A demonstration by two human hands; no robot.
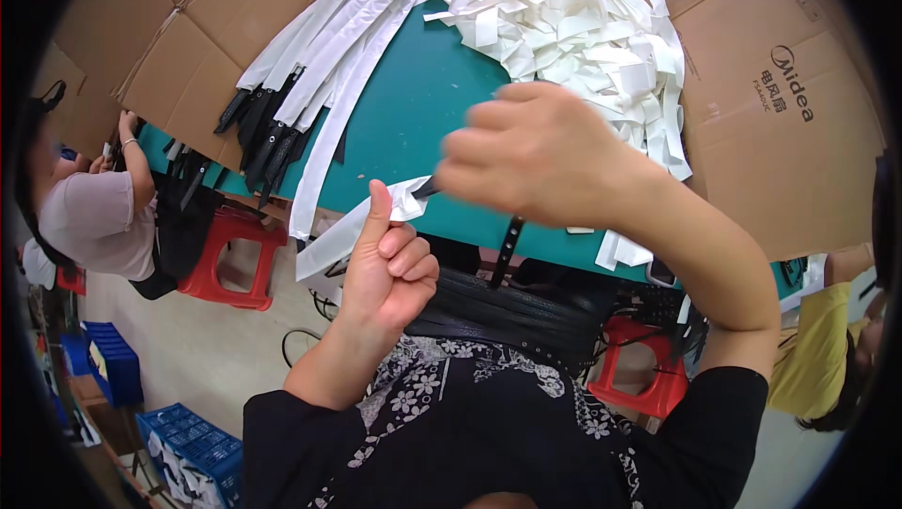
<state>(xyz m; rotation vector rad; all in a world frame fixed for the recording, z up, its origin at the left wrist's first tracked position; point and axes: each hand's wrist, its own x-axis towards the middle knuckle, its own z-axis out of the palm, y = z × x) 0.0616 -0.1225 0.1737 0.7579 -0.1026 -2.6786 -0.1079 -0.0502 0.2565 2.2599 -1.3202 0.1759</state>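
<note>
My left hand (pixel 387 269) is closed with its thumb up, gripping a long white sleeve (pixel 340 244) near its crumpled open end. A short length of black strap (pixel 426 188) shows between that end and my right hand (pixel 526 152). That hand is a fist, slightly blurred, closed on the black strap. The strap looks like a belt; how much of it lies inside the sleeve is hidden. Below my right hand, a black belt end with metal-ringed holes (pixel 508 251) hangs over the table edge. More black belts (pixel 479 307) lie across my lap.
On the green table (pixel 395 86), white-sleeved belts (pixel 324 72) lie at the left. White strips (pixel 573 21) are heaped at the back right. Cardboard panels (pixel 752 115) stand at both sides. Other people (pixel 94 218) sit left and right, with red stools (pixel 230 260) and blue crates (pixel 193 448) around.
</note>
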